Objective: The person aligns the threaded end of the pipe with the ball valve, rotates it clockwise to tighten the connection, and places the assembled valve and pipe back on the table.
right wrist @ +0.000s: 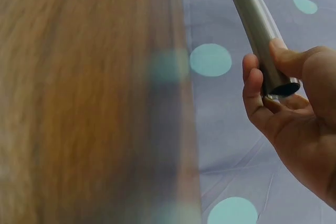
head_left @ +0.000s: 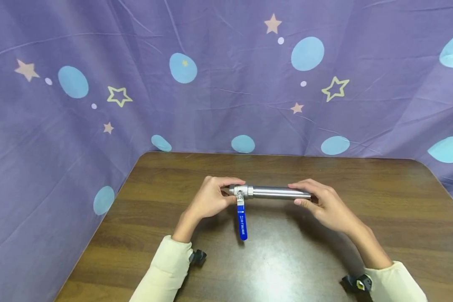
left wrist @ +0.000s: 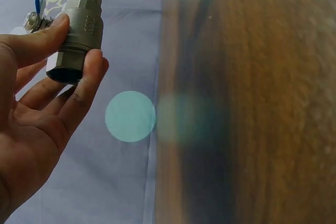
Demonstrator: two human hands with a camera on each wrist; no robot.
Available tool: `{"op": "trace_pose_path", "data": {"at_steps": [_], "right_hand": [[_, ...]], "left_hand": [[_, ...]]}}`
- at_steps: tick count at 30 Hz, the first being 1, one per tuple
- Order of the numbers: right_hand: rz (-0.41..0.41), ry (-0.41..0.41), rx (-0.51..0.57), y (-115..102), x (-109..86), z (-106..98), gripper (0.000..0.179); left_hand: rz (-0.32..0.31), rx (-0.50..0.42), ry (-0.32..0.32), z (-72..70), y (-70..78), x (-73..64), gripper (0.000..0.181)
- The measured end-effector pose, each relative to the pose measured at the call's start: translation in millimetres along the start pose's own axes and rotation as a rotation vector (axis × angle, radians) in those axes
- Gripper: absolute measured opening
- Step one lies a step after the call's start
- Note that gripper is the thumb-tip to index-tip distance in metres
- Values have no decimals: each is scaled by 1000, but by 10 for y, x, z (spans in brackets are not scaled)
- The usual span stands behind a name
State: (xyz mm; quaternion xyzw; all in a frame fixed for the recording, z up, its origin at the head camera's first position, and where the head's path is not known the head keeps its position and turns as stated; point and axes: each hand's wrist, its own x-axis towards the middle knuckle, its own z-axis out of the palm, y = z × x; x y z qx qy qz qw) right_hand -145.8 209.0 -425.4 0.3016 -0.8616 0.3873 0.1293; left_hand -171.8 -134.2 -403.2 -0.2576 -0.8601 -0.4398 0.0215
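Purple cloth printed with pale blue discs and cream stars (head_left: 226, 84) hangs as a backdrop behind and to both sides of the dark brown wooden table (head_left: 287, 260), whose far edge meets the cloth. Above the middle of that table I hold a straight, silver-grey steel pipe (head_left: 281, 192) level and crosswise, clear of the wood. A stainless ball valve with a hexagonal body (head_left: 240, 191) is joined to the pipe's left end, and its blue-sleeved lever handle (head_left: 242, 222) hangs down toward me. My left hand (head_left: 211, 199) grips the valve body, thumb and fingers curled round its open hexagonal end, as the left wrist view confirms (left wrist: 73, 40). My right hand (head_left: 324, 203) holds the pipe's free end, fingers over the top and thumb beneath; the right wrist view shows the open bore of the pipe (right wrist: 262, 35) resting in those curled fingers (right wrist: 254, 90). Cream sleeves (head_left: 166, 268) cover both forearms, and a small black strap fitting (head_left: 197, 256) sits at each wrist.
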Motion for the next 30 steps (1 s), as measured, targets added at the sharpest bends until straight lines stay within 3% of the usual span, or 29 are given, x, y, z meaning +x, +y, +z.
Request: {"op": "trace_pose_path", "data": {"at_steps": [9, 19, 26, 30], "right_hand": [[27, -88, 3, 161, -49, 51, 41], [68, -181, -17, 211, -10, 115, 36], [33, -225, -58, 213, 34, 172, 35], [28, -234, -98, 177, 30, 153, 35]], "left_hand": [[-45, 91, -117, 33, -27, 12, 47], [-34, 174, -158, 82, -95, 11, 46], [-46, 254, -242, 87, -113, -2, 44], [-62, 259, -234, 25, -115, -21, 50]]}}
